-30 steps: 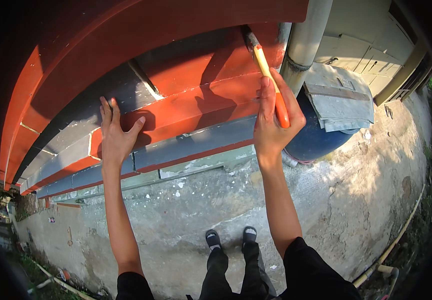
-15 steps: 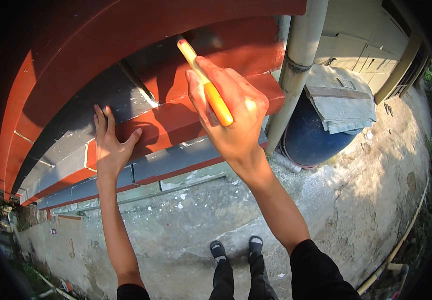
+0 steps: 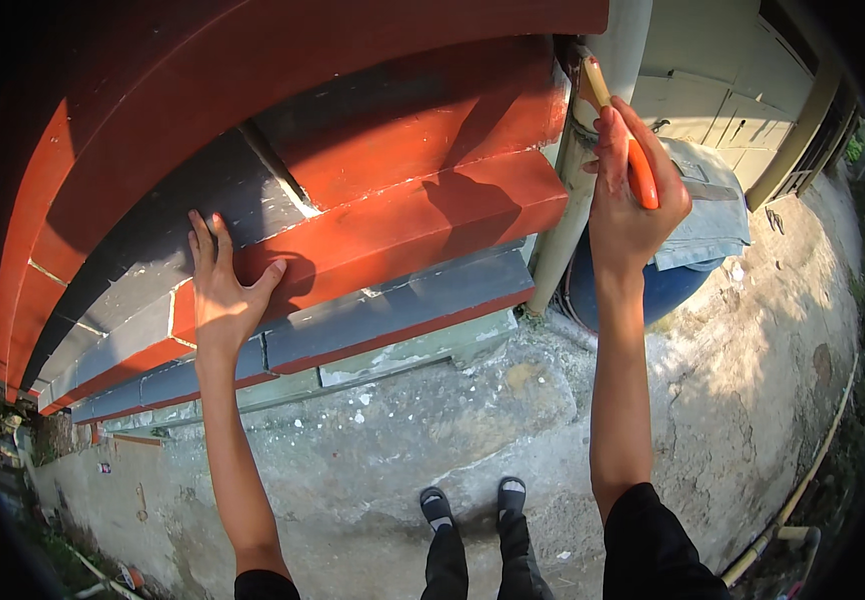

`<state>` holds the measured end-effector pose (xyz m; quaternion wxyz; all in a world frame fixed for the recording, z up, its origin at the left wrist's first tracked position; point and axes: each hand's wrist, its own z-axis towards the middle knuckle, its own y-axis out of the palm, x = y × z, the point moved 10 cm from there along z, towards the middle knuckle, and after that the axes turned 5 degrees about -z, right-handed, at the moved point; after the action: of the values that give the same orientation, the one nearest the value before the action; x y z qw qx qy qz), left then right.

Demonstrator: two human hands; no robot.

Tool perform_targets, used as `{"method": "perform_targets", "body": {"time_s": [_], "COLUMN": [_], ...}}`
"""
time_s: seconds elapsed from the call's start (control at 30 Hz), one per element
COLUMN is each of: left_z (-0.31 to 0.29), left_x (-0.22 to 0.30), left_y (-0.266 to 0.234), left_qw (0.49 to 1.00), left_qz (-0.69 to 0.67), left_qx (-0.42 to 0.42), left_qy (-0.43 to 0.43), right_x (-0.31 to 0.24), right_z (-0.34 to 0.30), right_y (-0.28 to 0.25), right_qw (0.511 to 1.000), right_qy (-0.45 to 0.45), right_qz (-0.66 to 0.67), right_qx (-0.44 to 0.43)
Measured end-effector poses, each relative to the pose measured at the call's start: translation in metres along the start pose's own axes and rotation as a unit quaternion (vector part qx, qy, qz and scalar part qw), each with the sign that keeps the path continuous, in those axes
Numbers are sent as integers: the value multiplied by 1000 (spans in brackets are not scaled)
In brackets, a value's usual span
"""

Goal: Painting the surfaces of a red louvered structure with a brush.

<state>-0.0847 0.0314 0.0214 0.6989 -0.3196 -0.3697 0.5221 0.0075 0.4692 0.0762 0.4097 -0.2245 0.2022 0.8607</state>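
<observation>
The orange-ended brush handle [image 3: 643,178] at two o'clock looks smooth and glossy. The red ledge [image 3: 393,225] at eleven wears smooth paint with a slight sheen; the blue barrel [image 3: 673,295] at three looks like plastic, and the concrete ground [image 3: 393,480] at six is rough.

This is a concrete yard [image 3: 773,310] outdoors, beside a building: a painted ledge [image 3: 373,225] lies left of the upright pipe [image 3: 558,240], a blue barrel [image 3: 688,297] just right of it, and plants [image 3: 856,152] grow farther right.
</observation>
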Motion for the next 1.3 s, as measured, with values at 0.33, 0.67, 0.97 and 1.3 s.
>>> {"method": "perform_targets", "body": {"time_s": [0.33, 0.67, 0.97, 1.3], "left_z": [1, 0, -1, -1], "left_x": [-9, -12, -10, -5], "left_y": [2, 4, 7, 7], "left_qw": [1000, 1000, 999, 1000], "left_qz": [17, -6, -10, -12], "left_qx": [-8, 8, 7, 7], "left_qy": [4, 23, 38, 18], "right_x": [-82, 12, -50, -11], "right_z": [-103, -50, -104, -58], "right_y": [107, 29, 90, 41], "right_qw": [979, 998, 991, 957], "right_qy": [-95, 10, -29, -196], "right_qz": [118, -51, 27, -97], "right_qx": [-136, -35, -128, -189]}}
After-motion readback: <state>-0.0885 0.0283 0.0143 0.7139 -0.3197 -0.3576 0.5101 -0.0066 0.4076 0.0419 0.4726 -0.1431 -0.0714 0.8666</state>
